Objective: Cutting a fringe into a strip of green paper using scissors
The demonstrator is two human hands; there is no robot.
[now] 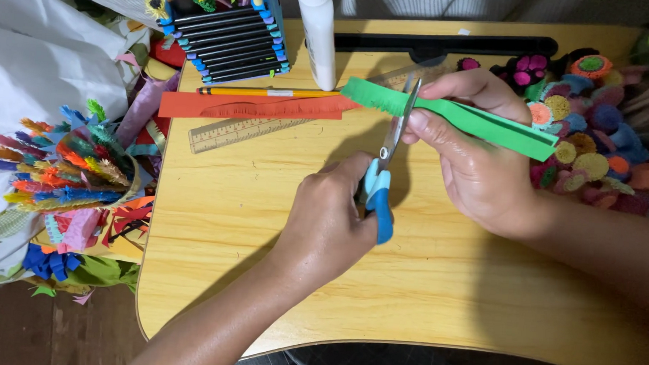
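My left hand (333, 220) grips the blue handles of a pair of scissors (384, 174), whose silver blades point up and close on a folded green paper strip (490, 126). My right hand (477, 157) pinches that strip between thumb and fingers, just right of the blades. The strip's left end (370, 94) is cut into a fine fringe. Both hands hover over the wooden table (263, 224).
A red paper strip (254, 106), a yellow pencil (270, 93) and a ruler (231, 133) lie at the back left. A white bottle (319, 34) and a blue marker case (229, 33) stand behind. Fringed paper bundles (73, 169) sit left, rolled paper flowers (601, 138) right.
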